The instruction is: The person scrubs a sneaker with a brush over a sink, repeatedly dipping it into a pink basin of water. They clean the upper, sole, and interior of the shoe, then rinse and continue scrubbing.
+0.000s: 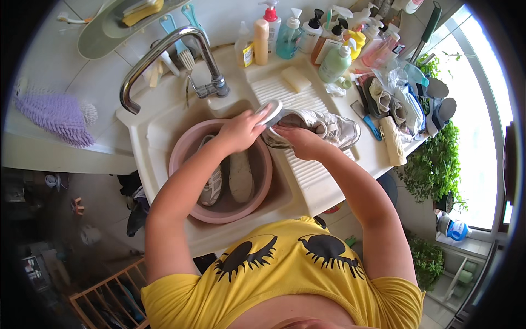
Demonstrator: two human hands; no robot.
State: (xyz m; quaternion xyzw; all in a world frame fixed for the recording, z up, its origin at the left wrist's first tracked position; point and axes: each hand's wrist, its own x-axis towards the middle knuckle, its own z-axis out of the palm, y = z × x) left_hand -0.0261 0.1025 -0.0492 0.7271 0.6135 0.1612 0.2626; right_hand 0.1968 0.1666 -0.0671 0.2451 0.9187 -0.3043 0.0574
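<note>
My left hand (240,130) grips a white-backed scrubbing brush (271,111), its bristles against the heel end of a white sneaker (339,127). The sneaker lies on its side over the ribbed drainboard (306,170), toe to the right. My right hand (302,142) holds it, fingers at the shoe's opening. Below my left forearm, a pink plastic basin (263,187) sits in the sink bowl. Inside it are another sneaker (212,187) and a beige sole or insole (241,179). My left forearm hides part of the basin.
A chrome faucet (164,37) arches over the sink's left. A bar of soap (296,79) lies on the drainboard. Pump bottles (288,39) line the back. A blue-handled scraper (370,123), shoes (382,98) and a beige roll (392,142) crowd the right counter. Two blue brushes (181,49) hang behind.
</note>
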